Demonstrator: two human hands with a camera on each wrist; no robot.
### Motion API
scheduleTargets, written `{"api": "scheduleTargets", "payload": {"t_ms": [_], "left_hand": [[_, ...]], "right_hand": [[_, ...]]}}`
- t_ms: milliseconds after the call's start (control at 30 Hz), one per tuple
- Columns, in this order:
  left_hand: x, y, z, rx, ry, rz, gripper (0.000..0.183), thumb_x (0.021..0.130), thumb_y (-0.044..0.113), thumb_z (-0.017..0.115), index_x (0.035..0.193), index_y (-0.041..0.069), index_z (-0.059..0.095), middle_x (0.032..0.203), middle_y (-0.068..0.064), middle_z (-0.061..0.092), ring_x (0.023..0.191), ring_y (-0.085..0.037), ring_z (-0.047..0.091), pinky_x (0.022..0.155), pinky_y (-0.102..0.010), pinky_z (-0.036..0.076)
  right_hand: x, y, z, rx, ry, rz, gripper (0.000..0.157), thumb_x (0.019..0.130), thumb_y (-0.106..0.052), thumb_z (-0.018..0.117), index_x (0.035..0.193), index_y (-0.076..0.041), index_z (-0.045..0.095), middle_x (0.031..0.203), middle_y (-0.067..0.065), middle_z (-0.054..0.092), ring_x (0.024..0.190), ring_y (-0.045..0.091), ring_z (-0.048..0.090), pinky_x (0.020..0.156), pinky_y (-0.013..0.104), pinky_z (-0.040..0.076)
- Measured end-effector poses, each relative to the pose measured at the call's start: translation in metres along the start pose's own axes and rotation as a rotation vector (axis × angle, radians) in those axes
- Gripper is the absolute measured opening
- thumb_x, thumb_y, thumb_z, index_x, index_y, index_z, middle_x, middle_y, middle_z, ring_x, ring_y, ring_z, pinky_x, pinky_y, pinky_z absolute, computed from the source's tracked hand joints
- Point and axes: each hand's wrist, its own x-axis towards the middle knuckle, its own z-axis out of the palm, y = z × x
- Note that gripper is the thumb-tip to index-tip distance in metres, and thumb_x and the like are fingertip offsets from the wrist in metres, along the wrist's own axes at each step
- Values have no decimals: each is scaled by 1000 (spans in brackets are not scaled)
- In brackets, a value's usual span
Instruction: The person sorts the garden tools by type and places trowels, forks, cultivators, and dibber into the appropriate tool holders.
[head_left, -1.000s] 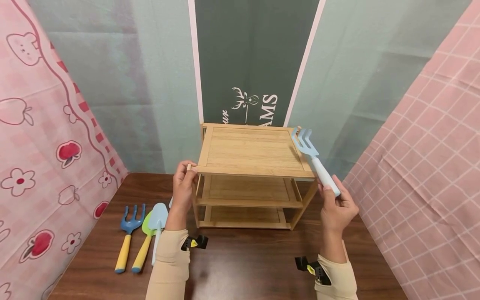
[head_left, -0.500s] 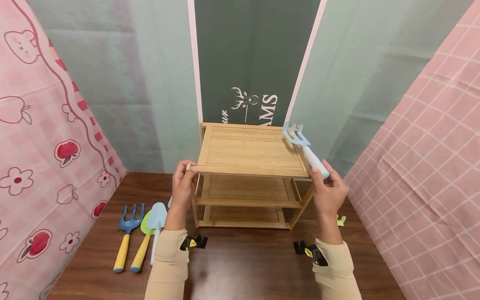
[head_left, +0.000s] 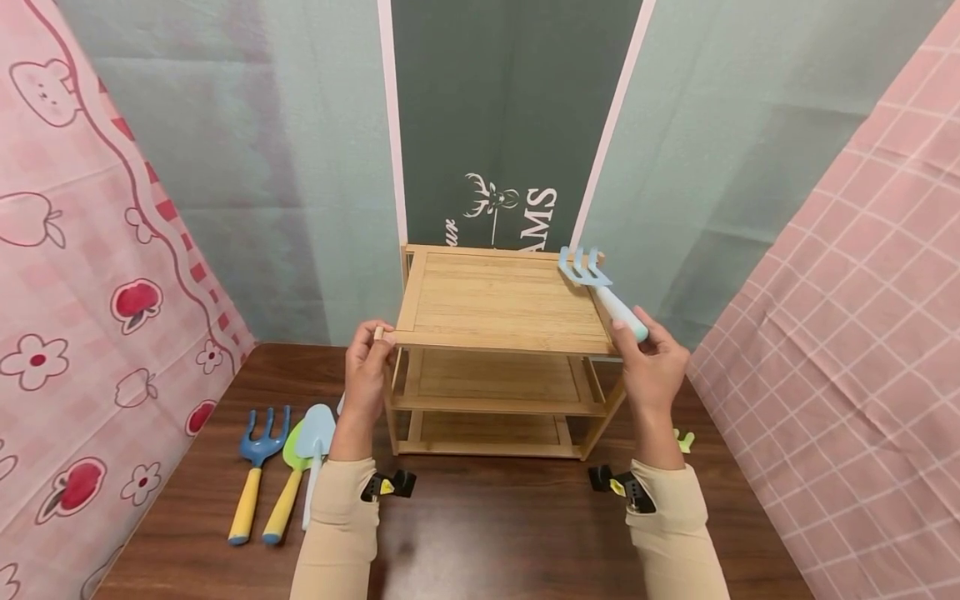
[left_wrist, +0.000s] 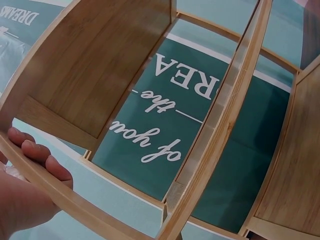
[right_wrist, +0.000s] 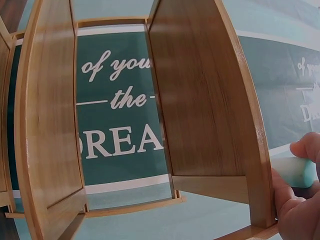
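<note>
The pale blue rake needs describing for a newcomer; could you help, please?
Find the wooden rack on the table. At its top board's right end, the right hand holds the pale blue rake. Its three tines set it apart from the pale trowel, its pale handle from the yellow-handled blue fork.

Rack (head_left: 487, 300) is smooth wood, grain visible; satin top, glossier edges in the right wrist view. Rake (head_left: 617, 310) looks like smooth plastic, low shine. Fork (head_left: 258, 458) looks smooth, glossy. Desk (head_left: 495, 542): wood-grain, soft sheen. Curtains (head_left: 330, 208): creased matt cloth. Sleeves (head_left: 339, 533): matt cloth.
</note>
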Motion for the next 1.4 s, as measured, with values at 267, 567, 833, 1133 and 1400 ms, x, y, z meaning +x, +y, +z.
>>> {"api": "scheduleTargets", "payload": {"t_ms": [267, 567, 833, 1133, 1400], "left_hand": [[-1, 0, -1, 9, 1, 0, 11, 90, 0, 47, 92, 9, 54, 74, -2, 45, 65, -12, 41, 60, -23, 35], [-1, -1, -1, 11, 0, -8, 10, 90, 1, 48, 92, 8, 55, 76, -9, 43, 66, -15, 41, 61, -25, 34], [-1, -1, -2, 1, 3, -7, 10, 90, 1, 48, 92, 9, 54, 74, -7, 43, 65, -13, 41, 60, -25, 34], [0, 0, -2, 13, 1, -4, 8, 90, 2, 50, 93, 8, 55, 74, -3, 45, 66, -18, 40, 61, -27, 33], [-1, -1, -3, 17, 3, -5, 9, 91, 2, 50, 92, 9, 55, 75, -1, 45, 66, -17, 40, 61, -28, 33]], "right_hand": [[9, 22, -7, -121, -45, 7, 37, 76, -7, 76, 110, 3, 66, 107, 22, 62, 71, 1, 62, 60, 14, 48], [15, 6, -12, -223, -202, 161, 40, 78, -11, 75, 114, 2, 64, 107, 21, 62, 77, 3, 61, 63, 16, 49], [24, -6, -19, -444, -375, 217, 40, 82, -18, 72, 117, -1, 63, 102, 22, 64, 72, -2, 60, 59, 17, 46], [9, 1, -12, -523, -218, -87, 26, 74, -8, 78, 97, 3, 71, 83, 21, 67, 63, -14, 53, 55, 7, 43], [1, 16, -10, -499, -165, -341, 24, 71, 0, 78, 93, 6, 70, 88, 20, 67, 65, 29, 66, 59, 4, 41]]}}
